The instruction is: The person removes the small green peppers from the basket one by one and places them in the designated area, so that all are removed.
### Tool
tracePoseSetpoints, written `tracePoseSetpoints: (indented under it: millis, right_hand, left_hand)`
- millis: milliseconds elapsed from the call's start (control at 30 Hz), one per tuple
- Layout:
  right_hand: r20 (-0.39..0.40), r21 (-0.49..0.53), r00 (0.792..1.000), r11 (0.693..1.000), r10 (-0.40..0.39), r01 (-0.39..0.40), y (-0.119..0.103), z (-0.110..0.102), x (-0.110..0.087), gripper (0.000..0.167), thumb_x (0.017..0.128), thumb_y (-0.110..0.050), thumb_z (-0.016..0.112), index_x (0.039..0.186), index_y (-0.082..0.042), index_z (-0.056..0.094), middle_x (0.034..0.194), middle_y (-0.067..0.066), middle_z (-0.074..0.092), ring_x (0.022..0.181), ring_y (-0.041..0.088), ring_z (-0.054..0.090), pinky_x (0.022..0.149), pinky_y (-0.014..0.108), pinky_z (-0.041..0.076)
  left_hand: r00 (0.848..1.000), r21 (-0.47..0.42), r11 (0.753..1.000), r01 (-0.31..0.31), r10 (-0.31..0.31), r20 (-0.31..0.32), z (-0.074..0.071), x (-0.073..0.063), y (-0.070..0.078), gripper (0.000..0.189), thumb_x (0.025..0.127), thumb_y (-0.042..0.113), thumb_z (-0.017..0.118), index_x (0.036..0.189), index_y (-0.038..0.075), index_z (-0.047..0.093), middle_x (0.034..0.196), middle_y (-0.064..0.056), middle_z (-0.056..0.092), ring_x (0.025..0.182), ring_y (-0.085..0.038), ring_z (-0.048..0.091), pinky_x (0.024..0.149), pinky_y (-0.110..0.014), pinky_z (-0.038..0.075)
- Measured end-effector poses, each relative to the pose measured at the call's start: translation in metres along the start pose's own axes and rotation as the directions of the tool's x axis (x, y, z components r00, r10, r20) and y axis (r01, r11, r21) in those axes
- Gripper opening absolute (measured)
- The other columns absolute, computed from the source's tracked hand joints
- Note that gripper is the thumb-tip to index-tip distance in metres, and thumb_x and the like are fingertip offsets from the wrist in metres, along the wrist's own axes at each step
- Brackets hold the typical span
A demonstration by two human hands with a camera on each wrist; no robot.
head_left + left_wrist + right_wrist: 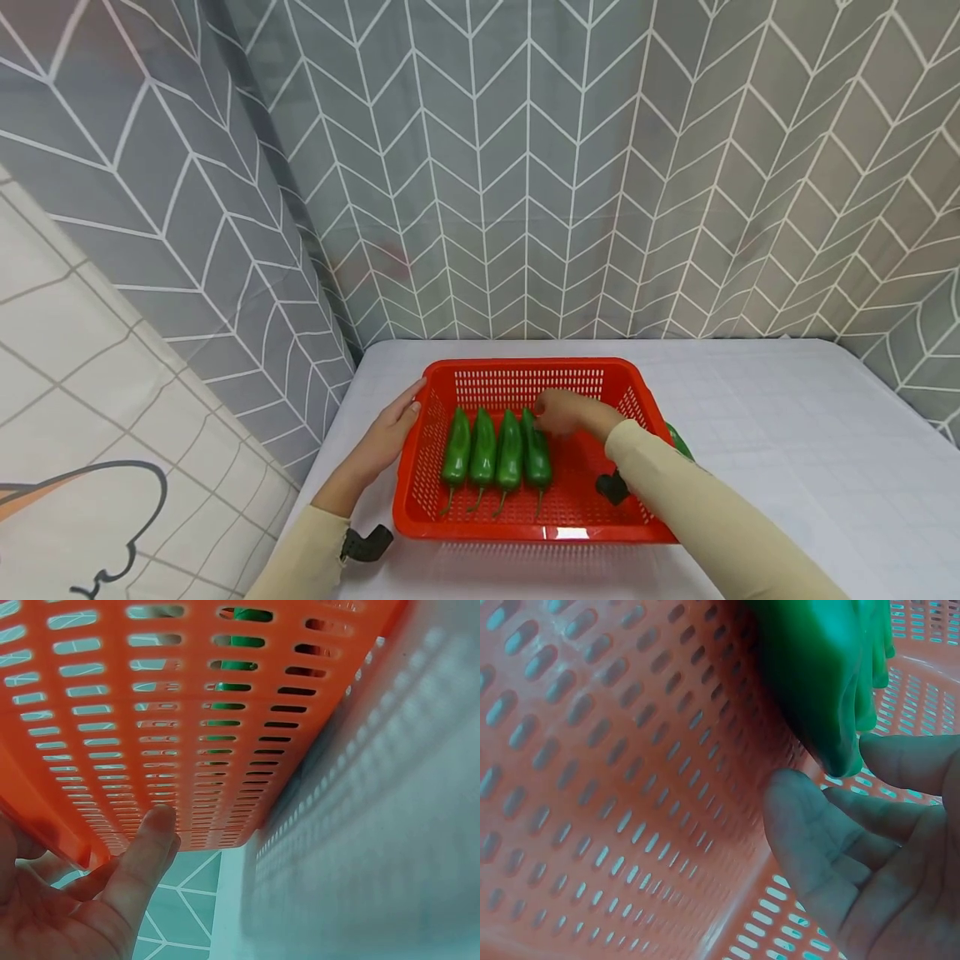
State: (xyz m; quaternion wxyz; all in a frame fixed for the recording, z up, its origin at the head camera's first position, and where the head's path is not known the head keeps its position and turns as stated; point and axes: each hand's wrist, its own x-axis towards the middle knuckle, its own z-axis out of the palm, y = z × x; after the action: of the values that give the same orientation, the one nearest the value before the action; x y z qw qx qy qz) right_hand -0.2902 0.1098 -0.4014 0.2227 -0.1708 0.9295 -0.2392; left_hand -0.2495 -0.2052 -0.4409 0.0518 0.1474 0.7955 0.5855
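Observation:
Four long green peppers lie side by side in a red plastic basket, stems toward the person. My right hand reaches in at the far tip of the rightmost pepper. In the right wrist view, its thumb and fingers are spread around the tip of that pepper, one fingertip right at it and another a little apart. Along the basket's left side is my left hand, fingers extended. The left wrist view has its fingertip against the slotted wall.
Another green pepper shows outside the basket's right wall, partly hidden by the right sleeve. The basket stands on a table with a white cloth. A grey patterned curtain hangs behind the table and along the left.

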Motion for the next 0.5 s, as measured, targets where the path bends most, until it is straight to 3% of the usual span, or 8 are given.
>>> tracePoseSetpoints:
  millis: [300, 500]
  right_hand:
    - [0.019, 0.073, 0.999, 0.997, 0.027, -0.028, -0.0007, 0.0025, 0.0004, 0.035, 0.097, -0.002, 0.063, 0.13, 0.011, 0.059, 0.094, 0.011, 0.065, 0.071, 0.024, 0.069, 0.064, 0.036, 0.062]
    - [0.03, 0.084, 0.999, 0.996, 0.031, -0.033, -0.004, 0.0049, 0.0002, 0.037, 0.096, 0.001, 0.063, 0.132, 0.01, 0.058, 0.099, 0.012, 0.065, 0.071, 0.024, 0.07, 0.063, 0.036, 0.062]
  left_hand:
    - [1.0, 0.013, 1.0, 0.011, -0.011, -0.01, 0.0011, 0.0001, -0.0002, 0.053, 0.111, 0.022, 0.041, 0.162, 0.014, 0.027, 0.162, -0.013, 0.033, 0.139, -0.036, 0.045, 0.103, -0.041, 0.047]
    - [1.0, 0.023, 1.0, 0.006, -0.006, -0.006, 0.0014, -0.0008, -0.0002, 0.053, 0.111, 0.022, 0.04, 0.162, 0.013, 0.027, 0.163, -0.013, 0.032, 0.143, -0.035, 0.041, 0.105, -0.043, 0.045]
